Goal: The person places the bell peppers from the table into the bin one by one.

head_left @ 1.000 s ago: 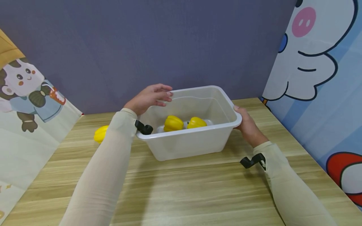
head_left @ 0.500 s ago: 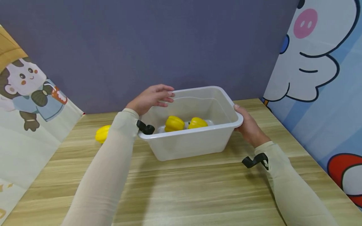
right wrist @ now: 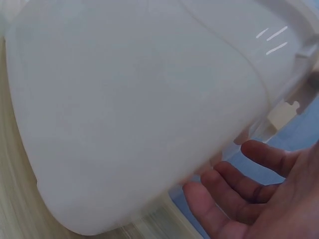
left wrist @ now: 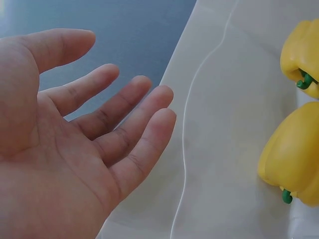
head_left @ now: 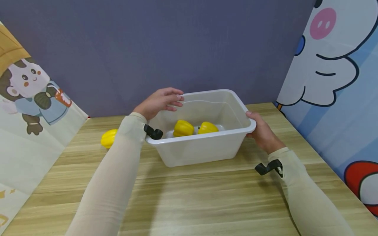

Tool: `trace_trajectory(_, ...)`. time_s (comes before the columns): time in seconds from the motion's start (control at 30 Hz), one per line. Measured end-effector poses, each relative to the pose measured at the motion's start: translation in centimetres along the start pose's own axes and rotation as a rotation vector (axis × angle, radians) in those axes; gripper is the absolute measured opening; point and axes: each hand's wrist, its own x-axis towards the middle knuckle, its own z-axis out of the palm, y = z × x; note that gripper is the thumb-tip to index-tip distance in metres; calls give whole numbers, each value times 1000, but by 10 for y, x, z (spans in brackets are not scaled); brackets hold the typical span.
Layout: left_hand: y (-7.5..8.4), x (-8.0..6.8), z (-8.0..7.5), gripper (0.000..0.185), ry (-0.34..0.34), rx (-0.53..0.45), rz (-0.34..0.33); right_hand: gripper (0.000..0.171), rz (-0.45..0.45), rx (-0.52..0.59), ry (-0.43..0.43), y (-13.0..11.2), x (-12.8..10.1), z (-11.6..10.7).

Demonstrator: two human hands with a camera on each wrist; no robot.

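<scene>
A translucent white plastic tub [head_left: 203, 149] stands on the wooden table [head_left: 206, 196]. Two yellow bell peppers [head_left: 183, 127] [head_left: 207, 127] lie inside it. My left hand [head_left: 160, 101] hovers over the tub's far left rim with its fingers relaxed and spread. In the left wrist view the left hand [left wrist: 99, 134] holds nothing beside the tub wall [left wrist: 224, 124], with the peppers [left wrist: 294, 154] below. My right hand [head_left: 261, 131] is at the tub's right rim, thumb on top of the edge. In the right wrist view its fingers [right wrist: 249, 194] lie loosely extended under the tub [right wrist: 134, 114].
A third yellow pepper [head_left: 108, 138] lies on the table to the left of the tub, partly behind my left sleeve. Cartoon-printed panels stand at the left [head_left: 32, 108] and right [head_left: 333, 82], with a purple wall behind. Bare tabletop stretches in front of the tub.
Nothing has visibly moved among the hands, tub and peppers; only the head view has shifted slightly.
</scene>
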Motion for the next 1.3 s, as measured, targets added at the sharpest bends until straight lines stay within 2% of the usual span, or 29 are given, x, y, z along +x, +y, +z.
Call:
trace_trajectory(0.43,3,-3,0,45,-15,0,10,76,-23,-91,20,1,-1,4)
trace_trajectory(0.87,18,-8,-3,38,-8,40,48,74,-34,-91,24,0,-2,3)
trace_trajectory(1.13,31,-19,-9,38,2,23,81,75,-27,-96,31,0,-2,5)
trace_trajectory(1.3,35,-25,-14,39,10,63,89,70,-35,-64,40,1,-3,4)
